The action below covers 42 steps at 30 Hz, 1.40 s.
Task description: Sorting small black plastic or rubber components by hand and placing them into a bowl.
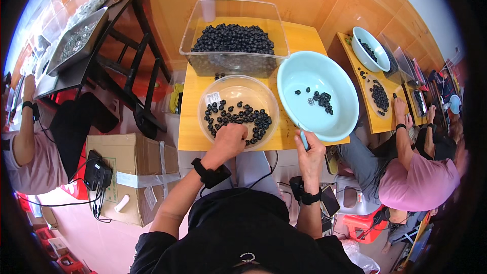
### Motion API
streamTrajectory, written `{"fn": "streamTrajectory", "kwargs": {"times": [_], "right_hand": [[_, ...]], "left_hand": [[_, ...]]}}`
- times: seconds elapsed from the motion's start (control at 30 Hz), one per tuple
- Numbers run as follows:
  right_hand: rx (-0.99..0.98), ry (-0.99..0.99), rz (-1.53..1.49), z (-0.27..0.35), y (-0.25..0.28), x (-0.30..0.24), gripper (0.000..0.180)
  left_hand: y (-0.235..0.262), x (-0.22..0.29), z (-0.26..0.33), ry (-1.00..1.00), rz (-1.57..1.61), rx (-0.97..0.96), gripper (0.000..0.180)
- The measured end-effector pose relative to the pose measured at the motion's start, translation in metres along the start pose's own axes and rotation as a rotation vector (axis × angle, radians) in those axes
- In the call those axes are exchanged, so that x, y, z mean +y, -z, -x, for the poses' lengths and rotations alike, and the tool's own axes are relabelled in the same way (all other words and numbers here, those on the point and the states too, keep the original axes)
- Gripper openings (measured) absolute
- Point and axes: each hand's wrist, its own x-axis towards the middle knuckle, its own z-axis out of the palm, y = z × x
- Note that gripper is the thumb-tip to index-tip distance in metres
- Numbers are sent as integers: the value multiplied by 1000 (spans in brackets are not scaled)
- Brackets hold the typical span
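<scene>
My left hand (pixel 231 138) is closed, its fingers curled down among small round black parts (pixel 238 116) in a clear round bowl (pixel 238 90). What its fingertips hold, if anything, is hidden. To the right, my right hand (pixel 311 156) grips a slim tool with a light blue handle (pixel 304 140), just at the near rim of a light blue basin (pixel 309 73); the tool's working end cannot be made out. A small heap of the same black parts (pixel 323 102) lies in the basin. Behind the bowl, a clear plastic box (pixel 276 28) holds a large pile of them.
Everything stands on a yellow table (pixel 188 122). A pale tumbler (pixel 207 2) is behind the box. Left are a cardboard box (pixel 122 165) and a black table (pixel 56 82). Co-workers sit on both sides; at right, another table (pixel 378 122) bears a similar basin (pixel 378 63).
</scene>
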Motion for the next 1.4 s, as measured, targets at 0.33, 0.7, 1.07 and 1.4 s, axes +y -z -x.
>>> {"fn": "streamTrajectory", "kwargs": {"times": [0.33,0.7,1.07,1.4], "right_hand": [[-376,-30,-213,7,-11,-32,19],[-406,329,-143,2,-35,-65,17],[-401,360,-67,1,-34,-70,17],[-422,365,-72,-2,-32,-68,18]], "left_hand": [[39,-6,20,180,1481,-152,17],[43,1,33,70,1817,-195,16],[37,-4,35,38,1867,-224,17],[36,-3,34,111,1866,-234,13]]}}
